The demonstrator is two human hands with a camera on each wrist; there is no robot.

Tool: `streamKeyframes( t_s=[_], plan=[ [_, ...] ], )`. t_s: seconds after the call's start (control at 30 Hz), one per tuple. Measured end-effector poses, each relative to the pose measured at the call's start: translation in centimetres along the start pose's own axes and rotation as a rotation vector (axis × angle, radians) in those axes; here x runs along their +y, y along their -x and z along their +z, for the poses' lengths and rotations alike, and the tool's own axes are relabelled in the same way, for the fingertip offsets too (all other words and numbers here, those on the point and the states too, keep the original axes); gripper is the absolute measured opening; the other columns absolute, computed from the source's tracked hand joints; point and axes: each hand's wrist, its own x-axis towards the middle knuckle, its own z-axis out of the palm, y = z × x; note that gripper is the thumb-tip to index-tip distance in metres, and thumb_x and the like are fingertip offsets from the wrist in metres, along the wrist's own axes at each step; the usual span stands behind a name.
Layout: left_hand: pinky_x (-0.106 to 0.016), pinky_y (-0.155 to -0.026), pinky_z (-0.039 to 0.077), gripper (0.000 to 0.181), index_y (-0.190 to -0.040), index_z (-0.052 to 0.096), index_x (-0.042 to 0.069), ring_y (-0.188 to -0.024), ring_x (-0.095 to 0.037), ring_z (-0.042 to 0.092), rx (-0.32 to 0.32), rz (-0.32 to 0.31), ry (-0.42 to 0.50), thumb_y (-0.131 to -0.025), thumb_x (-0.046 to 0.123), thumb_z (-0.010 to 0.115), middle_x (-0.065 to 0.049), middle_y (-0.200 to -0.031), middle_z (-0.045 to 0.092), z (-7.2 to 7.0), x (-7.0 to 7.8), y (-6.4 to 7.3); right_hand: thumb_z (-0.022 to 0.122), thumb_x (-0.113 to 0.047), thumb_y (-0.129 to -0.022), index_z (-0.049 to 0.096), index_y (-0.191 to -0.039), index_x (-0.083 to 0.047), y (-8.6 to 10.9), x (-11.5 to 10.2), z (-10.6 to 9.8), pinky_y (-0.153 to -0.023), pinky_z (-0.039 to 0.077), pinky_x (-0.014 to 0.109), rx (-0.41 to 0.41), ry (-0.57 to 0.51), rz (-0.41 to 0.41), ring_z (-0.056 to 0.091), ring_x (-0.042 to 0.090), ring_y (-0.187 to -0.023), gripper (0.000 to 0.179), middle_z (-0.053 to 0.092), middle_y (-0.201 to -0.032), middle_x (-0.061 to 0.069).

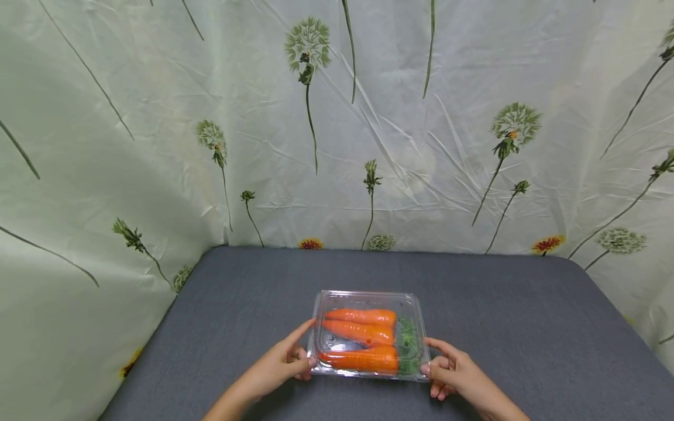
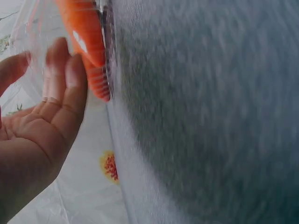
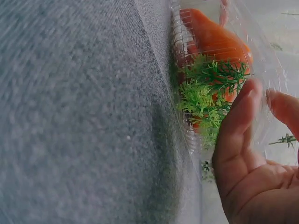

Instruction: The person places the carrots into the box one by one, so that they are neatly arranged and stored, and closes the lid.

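A clear plastic clamshell container (image 1: 363, 301) lies before me in the head view, its lid down. Inside are three orange carrots (image 1: 359, 332), their green tops (image 1: 406, 345) towards the right end. My left hand (image 1: 281, 365) pinches the container's left edge between thumb and fingers. At the opposite edge, my right hand (image 1: 457, 374) grips the rim near the front corner the same way. The left wrist view shows the left hand (image 2: 51, 112) beside the carrot tips (image 2: 96, 70). Green leaves (image 3: 210, 88) sit just by the right hand (image 3: 252, 154) in the right wrist view.
The container is over a dark grey table (image 1: 253, 292) with rounded far corners. Behind and to the left of it hangs a pale curtain (image 1: 368, 117) printed with dandelions. Grey table surface stretches to both sides and behind the container.
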Motion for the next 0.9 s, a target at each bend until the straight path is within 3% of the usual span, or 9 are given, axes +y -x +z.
streamKeyframes(
  t_s=[0.17,0.43,0.67,0.77,0.9],
  plan=[
    [-0.032,-0.058,0.053,0.075,-0.144,0.011,0.008,-0.06,-0.02,0.061,-0.021,0.006,0.157,-0.086,0.004,0.057,-0.013,-0.07,0.058,0.33,-0.23,0.02,0.058,-0.018,-0.087,0.007,-0.137,0.01,0.02,0.17,0.24,-0.049,0.047,0.022,-0.028,-0.058,0.005,0.054,0.01,-0.053,0.077,0.061,-0.073,0.008],
    [-0.028,-0.054,0.052,0.077,-0.144,0.012,0.007,-0.054,-0.015,0.057,0.006,-0.01,0.185,-0.082,-0.004,0.056,-0.011,-0.067,0.057,0.78,0.05,-0.11,0.059,-0.015,-0.086,0.013,-0.137,0.009,-0.17,0.25,0.51,-0.045,0.039,0.017,0.019,-0.042,-0.021,0.046,0.006,-0.049,0.073,0.058,-0.067,0.004],
    [-0.028,-0.055,0.052,0.077,-0.144,0.011,0.008,-0.055,-0.015,0.057,0.001,-0.023,0.19,-0.083,-0.002,0.057,-0.012,-0.068,0.058,0.69,0.13,-0.16,0.061,-0.015,-0.085,0.012,-0.137,0.009,-0.11,0.2,0.51,-0.045,0.04,0.018,0.042,-0.057,-0.012,0.047,0.008,-0.05,0.075,0.059,-0.069,0.006],
    [-0.028,-0.055,0.052,0.076,-0.143,0.014,0.007,-0.055,-0.015,0.056,0.003,-0.015,0.142,-0.083,0.003,0.06,-0.01,-0.067,0.057,0.48,0.23,-0.12,0.061,-0.019,-0.086,0.013,-0.136,0.008,-0.03,0.02,0.38,-0.046,0.043,0.021,0.072,-0.009,0.0,0.05,0.01,-0.052,0.075,0.059,-0.071,0.007],
    [-0.025,-0.057,0.048,0.073,-0.142,0.022,0.009,-0.063,-0.015,0.052,0.049,0.035,-0.066,-0.083,0.015,0.065,-0.009,-0.077,0.053,0.01,0.32,0.05,0.056,-0.024,-0.089,0.023,-0.134,0.005,0.13,-0.49,0.17,-0.057,0.047,0.029,0.212,0.153,-0.036,0.054,0.018,-0.072,0.063,0.059,-0.085,0.008]
  ],
)
